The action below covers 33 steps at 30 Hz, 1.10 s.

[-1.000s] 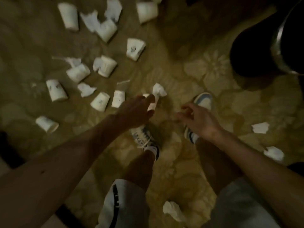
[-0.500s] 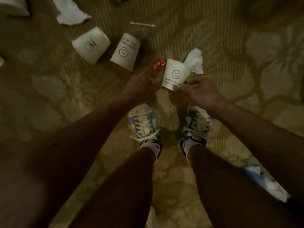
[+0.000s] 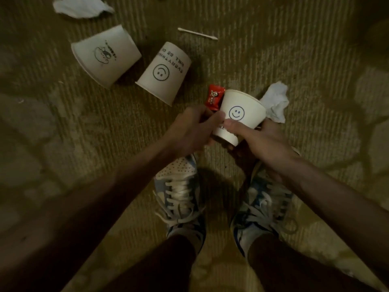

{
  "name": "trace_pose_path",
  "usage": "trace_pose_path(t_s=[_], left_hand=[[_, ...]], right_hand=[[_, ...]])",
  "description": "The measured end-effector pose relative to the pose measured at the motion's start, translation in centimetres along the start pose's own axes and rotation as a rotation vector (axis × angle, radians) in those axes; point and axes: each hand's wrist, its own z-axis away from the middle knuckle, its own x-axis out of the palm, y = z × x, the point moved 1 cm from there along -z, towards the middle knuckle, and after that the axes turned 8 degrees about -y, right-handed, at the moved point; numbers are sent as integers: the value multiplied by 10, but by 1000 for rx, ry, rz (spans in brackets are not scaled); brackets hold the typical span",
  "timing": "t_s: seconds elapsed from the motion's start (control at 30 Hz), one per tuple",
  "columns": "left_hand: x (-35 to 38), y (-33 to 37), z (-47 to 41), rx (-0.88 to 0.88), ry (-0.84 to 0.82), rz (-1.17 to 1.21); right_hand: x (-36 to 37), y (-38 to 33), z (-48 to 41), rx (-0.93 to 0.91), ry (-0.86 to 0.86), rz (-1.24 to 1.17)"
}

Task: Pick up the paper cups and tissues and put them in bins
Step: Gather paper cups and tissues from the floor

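head view: right hand (image 3: 263, 144) grips the smiley cup (image 3: 242, 114), thumb across the front under the printed face, fingers curled behind and under the base. the cup is upright, tipped a little, mouth facing away from me, just ahead of my shoes. left hand (image 3: 189, 131) has its fingers curled, pinching the lower end of a red wrapper (image 3: 214, 98) that sticks up against the cup's left wall; its thumb touches the cup. a crumpled tissue (image 3: 275, 102) sits just behind the cup's right edge; can't tell if my right fingers hold it or it's on the floor.

around: a second smiley cup (image 3: 164, 72) lies on its side near, up-left, print upside down. a doodle cup (image 3: 105, 55) lies on its side just left of that. a cotton swab (image 3: 197, 36) lies beyond them. another tissue (image 3: 82, 7) is at the top-left edge.

surface: olive patterned carpet (image 3: 305, 60), ribbed, dim light. blue-white left shoe (image 3: 179, 186) and right shoe (image 3: 267, 203) below the hands.
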Motion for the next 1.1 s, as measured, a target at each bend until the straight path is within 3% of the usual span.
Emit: trace_pose_path(t_s=[0.13,0.3,0.53,0.67,0.77,0.87,1.0,1.1], left_hand=[[-2,1,11,188,112,-146],[7,8,-8,248,372,-286],[12,12,-35,287,395,-710],[4,12,-39,314,344,-758],[13,16,-42,423,308,-682],[27,21,-50,473,224,-367],[46,32,-64,388,89,-20],[52,40,-70,342,107,-13]], right_hand=[[-7,-2,11,-51,-28,7],[-27,-22,3,-172,87,33],[-70,-59,-14,-276,137,33],[-90,-57,-17,-272,139,24],[-100,-47,-16,-220,147,-32],[-105,-35,-13,-158,168,-102],[-104,-22,-9,-88,120,-168],[-101,-18,-7,-46,46,-237]])
